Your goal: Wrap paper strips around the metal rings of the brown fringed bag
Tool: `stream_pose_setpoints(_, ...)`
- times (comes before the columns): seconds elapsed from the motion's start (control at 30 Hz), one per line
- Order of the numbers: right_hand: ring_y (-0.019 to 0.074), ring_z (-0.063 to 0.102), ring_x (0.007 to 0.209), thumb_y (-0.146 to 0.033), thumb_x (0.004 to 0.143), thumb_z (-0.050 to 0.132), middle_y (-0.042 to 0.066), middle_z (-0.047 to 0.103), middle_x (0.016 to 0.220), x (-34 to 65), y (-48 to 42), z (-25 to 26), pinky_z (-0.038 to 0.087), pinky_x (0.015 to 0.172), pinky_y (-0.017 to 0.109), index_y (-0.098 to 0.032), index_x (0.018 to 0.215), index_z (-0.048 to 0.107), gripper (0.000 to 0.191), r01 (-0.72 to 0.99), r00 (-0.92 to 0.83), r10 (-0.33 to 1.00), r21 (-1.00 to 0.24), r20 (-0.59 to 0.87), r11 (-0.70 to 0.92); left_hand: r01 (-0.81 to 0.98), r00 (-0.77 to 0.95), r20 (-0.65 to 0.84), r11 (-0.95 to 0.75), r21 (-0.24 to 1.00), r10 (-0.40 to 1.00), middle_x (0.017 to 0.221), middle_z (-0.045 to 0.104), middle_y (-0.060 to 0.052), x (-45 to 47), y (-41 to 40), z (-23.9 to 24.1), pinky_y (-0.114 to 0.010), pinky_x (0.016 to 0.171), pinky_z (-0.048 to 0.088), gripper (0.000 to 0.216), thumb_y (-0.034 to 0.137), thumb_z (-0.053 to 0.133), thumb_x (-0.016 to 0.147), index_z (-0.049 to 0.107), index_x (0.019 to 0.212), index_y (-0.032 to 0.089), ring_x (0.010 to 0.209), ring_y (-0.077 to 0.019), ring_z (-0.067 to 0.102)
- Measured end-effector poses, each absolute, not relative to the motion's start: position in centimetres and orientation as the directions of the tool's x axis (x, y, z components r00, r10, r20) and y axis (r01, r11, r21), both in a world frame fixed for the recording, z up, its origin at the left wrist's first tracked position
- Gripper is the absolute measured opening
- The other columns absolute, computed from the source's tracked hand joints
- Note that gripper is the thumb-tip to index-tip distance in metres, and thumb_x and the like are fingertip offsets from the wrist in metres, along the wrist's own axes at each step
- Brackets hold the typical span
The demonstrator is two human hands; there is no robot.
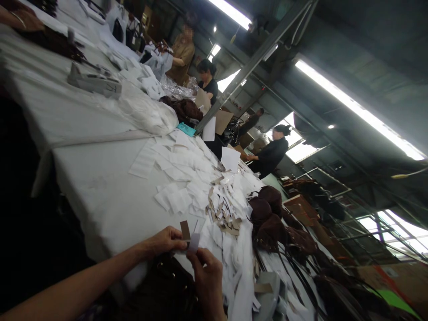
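Observation:
My left hand (166, 242) is closed in a pinch near the table's front edge, with a small brown card piece (185, 230) standing up from its fingertips. Close beside it, my right hand (209, 269) pinches a small white paper slip (194, 242). The fingertips of both hands nearly meet, and the slip's lower end is hidden by them. Below the hands lies a dark bag (170, 278) with shiny metal eyelets. Just beyond them is a pile of small brown and white card pieces (223, 211), next to many white paper sheets (187, 162).
The long table has a white cloth (90, 178). A grey tag gun-like device (95, 82) and a clear plastic bundle (147, 109) lie farther left. Dark brown bags (270, 218) are heaped at right. A slanted metal post (234, 84) rises beyond. Several people work around the table.

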State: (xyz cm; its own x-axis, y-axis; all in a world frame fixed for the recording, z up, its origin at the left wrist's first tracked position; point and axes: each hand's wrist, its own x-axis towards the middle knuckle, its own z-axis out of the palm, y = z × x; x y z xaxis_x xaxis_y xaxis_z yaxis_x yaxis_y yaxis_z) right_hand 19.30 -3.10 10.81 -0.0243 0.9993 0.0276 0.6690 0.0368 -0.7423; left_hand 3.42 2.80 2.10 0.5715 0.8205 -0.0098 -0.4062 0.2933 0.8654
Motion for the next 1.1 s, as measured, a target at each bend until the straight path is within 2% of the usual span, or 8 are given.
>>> stream_pose_setpoints(0.1, 0.0204, 0.059, 0.081, -0.031, 0.076, 0.067, 0.006, 0.065, 0.088, 19.2, -1.7, 11.1, 0.046, 0.072, 0.030, -0.025, 0.074, 0.075, 0.010, 0.762, -0.133, 0.979, -0.616, 0.153, 0.200, -0.387, 0.588, 0.020, 0.259, 0.885, 0.809, 0.054, 0.055, 0.002, 3.5, 2.7, 2.5, -0.022, 0.047, 0.028, 0.027, 0.039, 0.075, 0.068, 0.074, 0.070, 0.012, 0.049, -0.0093, 0.040)
stream_pose_setpoints(0.17, 0.0221, 0.059, 0.091, -0.026, 0.076, 0.067, 0.006, 0.067, 0.101, 19.1, -0.7, 11.5, 0.045, 0.081, 0.032, -0.028, 0.078, 0.076, 0.010, 0.760, -0.243, 0.964, -0.597, 0.107, 0.258, -0.374, 0.595, 0.026, 0.248, 0.894, 0.803, 0.052, 0.054, 0.002, 3.6, 2.7, 2.6, -0.022, 0.048, 0.028, 0.025, 0.038, 0.076, 0.067, 0.074, 0.067, 0.013, 0.049, -0.0094, 0.039)
stream_pose_setpoints(0.27, 0.0205, 0.061, 0.081, -0.024, 0.075, 0.066, 0.003, 0.070, 0.081, 19.1, 0.4, 11.5, 0.045, 0.075, 0.031, -0.026, 0.073, 0.076, 0.010, 0.746, -0.298, 0.955, -0.625, -0.008, 0.228, -0.354, 0.593, 0.021, 0.238, 0.905, 0.805, 0.051, 0.052, 0.003, 3.7, 2.7, 2.6, -0.022, 0.048, 0.030, 0.025, 0.039, 0.075, 0.068, 0.074, 0.064, 0.014, 0.049, -0.0096, 0.039)
stream_pose_setpoints(0.43, 0.0143, 0.053, 0.062, -0.020, 0.063, 0.071, -0.002, 0.062, 0.061, 19.7, 1.5, 10.2, 0.042, 0.061, 0.025, -0.019, 0.064, 0.068, 0.004, 0.649, -0.136, 0.987, -0.761, -0.085, 0.023, -0.336, 0.608, -0.001, 0.259, 0.906, 0.794, 0.054, 0.055, 0.002, 3.4, 2.7, 3.0, -0.023, 0.051, 0.038, 0.026, 0.039, 0.076, 0.067, 0.074, 0.068, 0.014, 0.051, -0.0114, 0.045)
stream_pose_setpoints(0.6, 0.0115, 0.051, 0.055, -0.021, 0.052, 0.080, -0.007, 0.056, 0.060, 20.1, 2.3, 9.9, 0.042, 0.053, 0.023, -0.018, 0.096, 0.062, 0.048, 0.480, -0.103, 0.977, -0.869, -0.188, -0.117, -0.341, 0.657, -0.019, 0.320, 0.884, 0.754, 0.061, 0.060, 0.000, 2.9, 2.4, 3.6, -0.023, 0.052, 0.040, 0.030, 0.043, 0.072, 0.071, 0.072, 0.074, 0.013, 0.054, -0.0123, 0.049)
stream_pose_setpoints(0.67, 0.0109, 0.050, 0.053, -0.026, 0.053, 0.081, -0.006, 0.056, 0.059, 20.2, 2.7, 10.4, 0.041, 0.052, 0.023, -0.015, 0.104, 0.062, 0.056, 0.472, -0.147, 0.951, -0.864, -0.271, -0.174, -0.337, 0.676, -0.032, 0.347, 0.875, 0.737, 0.061, 0.061, -0.001, 2.7, 2.3, 3.6, -0.021, 0.049, 0.037, 0.031, 0.044, 0.069, 0.073, 0.071, 0.076, 0.013, 0.052, -0.0116, 0.049)
stream_pose_setpoints(0.83, 0.0121, 0.052, 0.052, -0.039, 0.063, 0.074, 0.000, 0.059, 0.055, 20.6, 2.9, 11.6, 0.039, 0.051, 0.023, -0.010, 0.074, 0.070, 0.032, 0.519, -0.305, 0.848, -0.822, -0.433, -0.233, -0.326, 0.719, -0.055, 0.406, 0.854, 0.692, 0.065, 0.065, -0.004, 2.7, 2.2, 3.1, -0.020, 0.048, 0.037, 0.031, 0.039, 0.057, 0.075, 0.070, 0.082, 0.011, 0.053, -0.0129, 0.054)
stream_pose_setpoints(1.1, 0.0096, 0.043, 0.050, -0.032, 0.065, 0.066, -0.001, 0.055, 0.053, 19.9, 1.7, 11.2, 0.032, 0.048, 0.022, -0.010, 0.063, 0.067, 0.022, 0.587, -0.220, 0.916, -0.795, -0.337, -0.151, -0.284, 0.691, -0.041, 0.324, 0.902, 0.721, 0.064, 0.061, 0.001, 3.9, 2.6, 1.5, -0.020, 0.052, 0.036, 0.019, 0.029, 0.065, 0.067, 0.069, 0.077, 0.013, 0.057, -0.0111, 0.050)
